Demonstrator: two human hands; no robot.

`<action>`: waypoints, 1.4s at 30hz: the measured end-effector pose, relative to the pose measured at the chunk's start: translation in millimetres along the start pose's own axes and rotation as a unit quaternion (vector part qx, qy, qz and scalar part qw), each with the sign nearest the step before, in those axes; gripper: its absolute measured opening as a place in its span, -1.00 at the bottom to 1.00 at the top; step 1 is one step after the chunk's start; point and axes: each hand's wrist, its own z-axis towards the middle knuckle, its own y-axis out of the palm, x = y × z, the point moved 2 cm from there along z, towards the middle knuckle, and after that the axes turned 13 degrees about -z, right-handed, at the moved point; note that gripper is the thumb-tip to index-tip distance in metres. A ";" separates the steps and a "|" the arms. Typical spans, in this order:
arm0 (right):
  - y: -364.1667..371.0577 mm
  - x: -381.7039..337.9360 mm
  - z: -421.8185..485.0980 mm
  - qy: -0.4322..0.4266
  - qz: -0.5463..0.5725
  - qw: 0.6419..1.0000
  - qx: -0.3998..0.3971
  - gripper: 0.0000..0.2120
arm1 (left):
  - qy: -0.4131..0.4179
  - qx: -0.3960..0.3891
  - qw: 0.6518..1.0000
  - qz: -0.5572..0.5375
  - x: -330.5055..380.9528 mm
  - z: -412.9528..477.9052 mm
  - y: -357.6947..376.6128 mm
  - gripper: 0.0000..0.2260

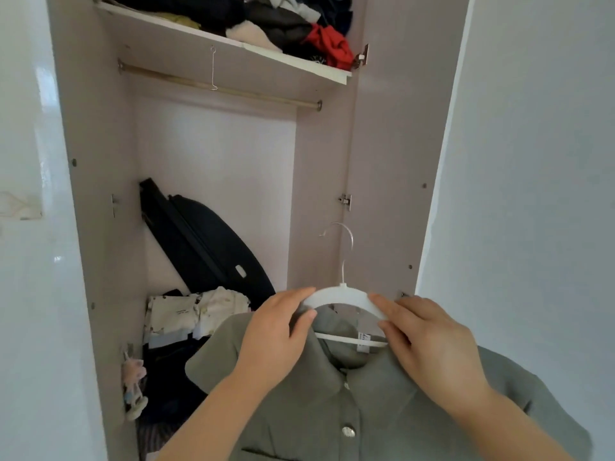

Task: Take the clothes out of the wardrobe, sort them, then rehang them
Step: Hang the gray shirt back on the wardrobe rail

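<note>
Grey-green cloth filled the six o'clock part of my view. The shirt point(382, 410) hung on the white hanger point(342, 296), collar just under the plastic arch and the metal hook standing toward twelve. My left hand point(276, 341) gripped the hanger's left shoulder, fingers curled over it and thumb tucked in at the collar. My right hand point(432, 354) pinched the right shoulder, fingers closed on the plastic. I judged the step to be seating the shirt squarely before carrying it up. It seemed best to keep both ends level, centre the collar so neither sleeve dragged, and only then let one hand move to the hook's stem. The rail point(266, 94) ran from eleven toward one, bare except for a thin wire hook point(213, 71), so there was free length on either side of it. The shelf point(233, 44) edge sat close above the rail, leaving little clearance for tipping my hook over. The hinge point(346, 199) at three o'clock jutted near my lifting path. A black bag point(206, 241) leaned at nine and a clothes pile point(196, 314) lay at eight, both well below the rail.
</note>
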 end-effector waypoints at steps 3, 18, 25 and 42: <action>48.2 13.7 33.5 -0.003 0.027 1.000 -0.002 -0.65 | -0.011 0.012 1.000 0.024 -24.5 43.6 4.9 -0.69; 280.5 20.1 199.1 0.005 0.031 0.998 0.056 -0.69 | 0.016 0.029 0.998 0.044 -198.1 258.5 4.9 -0.68; 367.7 22.9 290.0 0.022 0.016 0.998 0.062 -0.59 | 0.040 0.022 0.997 0.065 -269.9 373.7 -9.4 -0.64; 575.7 112.9 532.9 0.090 -0.040 0.995 -0.007 -0.74 | 0.077 0.149 0.969 0.181 -375.1 628.9 -37.9 -0.60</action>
